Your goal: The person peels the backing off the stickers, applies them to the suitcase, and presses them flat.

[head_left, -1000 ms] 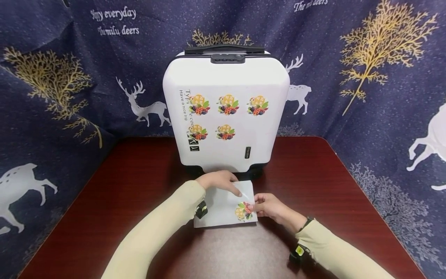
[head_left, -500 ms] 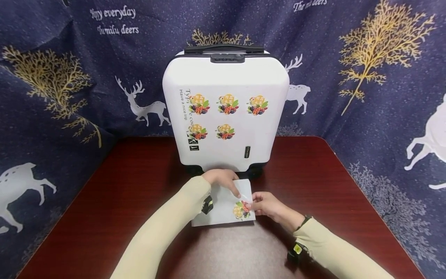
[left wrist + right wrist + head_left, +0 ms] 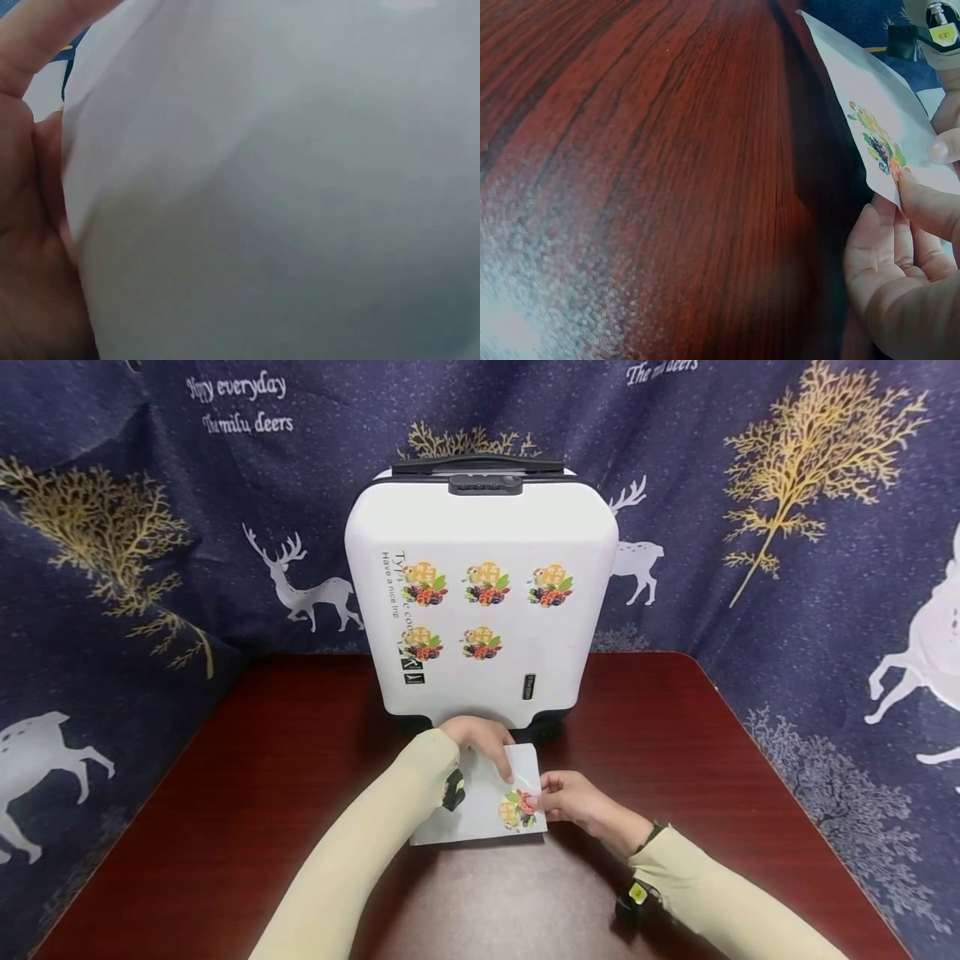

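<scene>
A white sticker sheet (image 3: 472, 818) is held up above the table, with one fruit sticker (image 3: 513, 812) near its right edge. My left hand (image 3: 482, 742) grips its far edge, thumb over the front and the other fingers behind. In the left wrist view the sheet (image 3: 300, 187) fills most of the picture, with part of the left hand (image 3: 34, 225) beside it. My right hand (image 3: 576, 802) pinches the right edge at the sticker. From the right wrist, the right thumb lies on the sticker's (image 3: 877, 142) end and the curled fingers are under the sheet.
A white suitcase (image 3: 480, 527) stands upright at the back of the dark red table (image 3: 300, 735). Several matching fruit stickers (image 3: 486, 583) are on its front, three above and two below. A blue deer-print cloth (image 3: 300, 485) hangs behind and at the sides.
The sheet and left hand have shifted slightly away from me, and the left wrist has turned more over the sheet. The right hand keeps its pinch at the sticker.
</scene>
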A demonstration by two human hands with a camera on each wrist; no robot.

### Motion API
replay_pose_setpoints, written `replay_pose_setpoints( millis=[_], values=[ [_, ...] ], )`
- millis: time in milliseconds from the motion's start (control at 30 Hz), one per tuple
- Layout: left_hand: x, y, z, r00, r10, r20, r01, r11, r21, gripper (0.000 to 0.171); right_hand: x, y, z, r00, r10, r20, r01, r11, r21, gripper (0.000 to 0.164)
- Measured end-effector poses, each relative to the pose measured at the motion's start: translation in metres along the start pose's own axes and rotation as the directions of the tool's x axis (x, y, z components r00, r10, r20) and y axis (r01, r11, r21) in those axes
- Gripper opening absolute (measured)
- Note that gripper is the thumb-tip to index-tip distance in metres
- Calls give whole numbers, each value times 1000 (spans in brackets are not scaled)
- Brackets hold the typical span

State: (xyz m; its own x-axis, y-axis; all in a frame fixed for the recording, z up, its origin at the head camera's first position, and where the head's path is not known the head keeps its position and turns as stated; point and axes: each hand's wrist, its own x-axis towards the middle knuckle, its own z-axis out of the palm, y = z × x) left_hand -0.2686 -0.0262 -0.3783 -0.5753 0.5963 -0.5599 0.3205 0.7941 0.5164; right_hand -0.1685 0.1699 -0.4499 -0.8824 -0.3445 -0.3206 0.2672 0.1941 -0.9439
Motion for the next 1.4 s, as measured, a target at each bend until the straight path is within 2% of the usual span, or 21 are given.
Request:
replay_pose_setpoints(
  millis=[300, 500, 600, 700, 967, 1100, 1200, 1400],
  values=[
    [6, -6, 4, 1000, -5, -21, 5, 1000, -26, 33, 1, 0, 3, 999, 19, -30, -20, 1000, -16, 9],
    [6, -13, 9, 999, -14, -45, 13, 999, -38, 36, 1, -1, 6, 999, 2, -49, -5, 999, -52, 26],
    [6, -15, 9, 999, -16, -48, 15, 999, -28, 38, 0, -3, 7, 995, -36, -92, 27, 995, -95, 34],
    [5, -16, 9, 999, -18, -44, 17, 999, -33, 40, 0, -4, 6, 986, -110, -126, 92, 986, -136, 38],
    [8, -17, 5, 1000, -2, -11, 1, 999, -50, 36, 6, -3, 8, 956, -288, -50, 265, 928, -263, 30],
    [9, -17, 4, 1000, -3, 22, 4, 999, -47, 37, 9, -4, 12, 944, -328, -36, 302, 904, -303, 26],
    [10, -17, 3, 998, -7, 54, 11, 997, -71, 37, 10, -4, 15, 941, -336, -26, 314, 901, -300, 25],
    [12, -18, 3, 995, -15, 99, 35, 978, -207, 31, 12, -5, 18, 928, -372, -3, 354, 886, -299, 23]
  ],
)
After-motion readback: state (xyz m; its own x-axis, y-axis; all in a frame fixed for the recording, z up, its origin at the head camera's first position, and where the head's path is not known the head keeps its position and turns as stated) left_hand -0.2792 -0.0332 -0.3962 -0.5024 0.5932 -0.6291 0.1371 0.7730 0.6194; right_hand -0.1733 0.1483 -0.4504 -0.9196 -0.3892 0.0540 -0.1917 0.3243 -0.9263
